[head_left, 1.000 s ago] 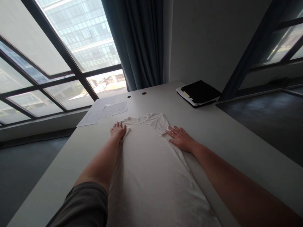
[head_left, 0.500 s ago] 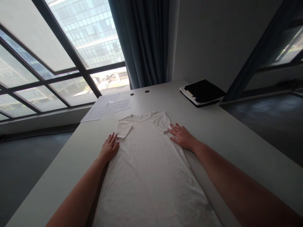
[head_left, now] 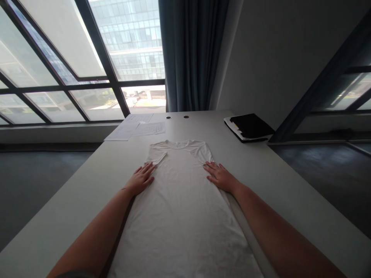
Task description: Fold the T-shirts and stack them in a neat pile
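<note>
A white short-sleeved T-shirt (head_left: pixel 182 204) lies spread on the white table (head_left: pixel 87 193), its collar at the far end and its lower hem out of view. My left hand (head_left: pixel 140 180) rests on the shirt's left edge, just below the sleeve, with fingers stretched out. On the opposite side, my right hand (head_left: pixel 222 177) lies flat with spread fingers at the right sleeve's lower edge. Neither hand grips the fabric. Both sleeves show small creases, and the body of the shirt is mostly flat.
Sheets of paper (head_left: pixel 127 129) lie at the table's far left. A black folder (head_left: pixel 251 125) with papers inside sits at the far right. Two round cable holes are near the back edge. Beyond stand a dark blue curtain (head_left: pixel 191 58) and large windows.
My left hand moved off the left sleeve, out to the shirt's side, then back in onto its edge below the sleeve. My right hand slid slightly inward. The camera view has levelled.
</note>
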`<action>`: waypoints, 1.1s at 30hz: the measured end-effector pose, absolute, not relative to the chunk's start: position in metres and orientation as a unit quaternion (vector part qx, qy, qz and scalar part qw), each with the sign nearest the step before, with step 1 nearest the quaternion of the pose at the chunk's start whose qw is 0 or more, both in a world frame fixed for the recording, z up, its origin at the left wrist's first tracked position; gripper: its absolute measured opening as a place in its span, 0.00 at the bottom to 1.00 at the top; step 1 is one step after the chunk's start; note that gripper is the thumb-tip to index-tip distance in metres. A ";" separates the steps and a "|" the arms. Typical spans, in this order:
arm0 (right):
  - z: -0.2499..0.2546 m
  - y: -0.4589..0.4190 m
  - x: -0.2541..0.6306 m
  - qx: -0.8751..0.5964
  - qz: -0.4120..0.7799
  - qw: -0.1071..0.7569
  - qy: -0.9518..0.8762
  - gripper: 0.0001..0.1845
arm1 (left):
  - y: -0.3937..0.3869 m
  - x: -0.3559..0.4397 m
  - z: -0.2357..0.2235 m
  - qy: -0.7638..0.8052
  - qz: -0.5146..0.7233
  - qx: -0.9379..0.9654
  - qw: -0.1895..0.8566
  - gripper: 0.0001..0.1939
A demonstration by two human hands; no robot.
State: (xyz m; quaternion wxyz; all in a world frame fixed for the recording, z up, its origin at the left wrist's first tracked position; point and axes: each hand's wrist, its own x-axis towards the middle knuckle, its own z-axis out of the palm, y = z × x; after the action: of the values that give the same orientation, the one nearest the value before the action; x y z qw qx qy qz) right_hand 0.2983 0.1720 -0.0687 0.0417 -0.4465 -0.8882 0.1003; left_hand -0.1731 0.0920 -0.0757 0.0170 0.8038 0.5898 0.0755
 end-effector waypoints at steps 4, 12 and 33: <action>-0.071 0.174 0.297 -0.449 0.098 0.051 -0.887 0.33 | 0.094 -0.173 -0.077 0.595 0.045 0.802 0.026 0.32; -0.073 0.184 0.291 -0.463 0.091 0.086 -0.877 0.32 | 0.105 -0.176 -0.077 0.587 0.059 0.807 0.024 0.31; -0.064 0.011 0.326 -0.407 0.122 0.039 -0.905 0.31 | -0.107 -0.138 -0.075 0.595 0.071 0.801 0.004 0.30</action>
State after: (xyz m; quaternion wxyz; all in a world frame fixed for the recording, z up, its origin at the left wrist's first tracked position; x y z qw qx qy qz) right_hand 0.3257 0.0113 -0.0639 0.0394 -0.4067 -0.9045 0.1220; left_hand -0.1377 -0.1072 -0.0753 0.0037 0.8008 0.5947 0.0709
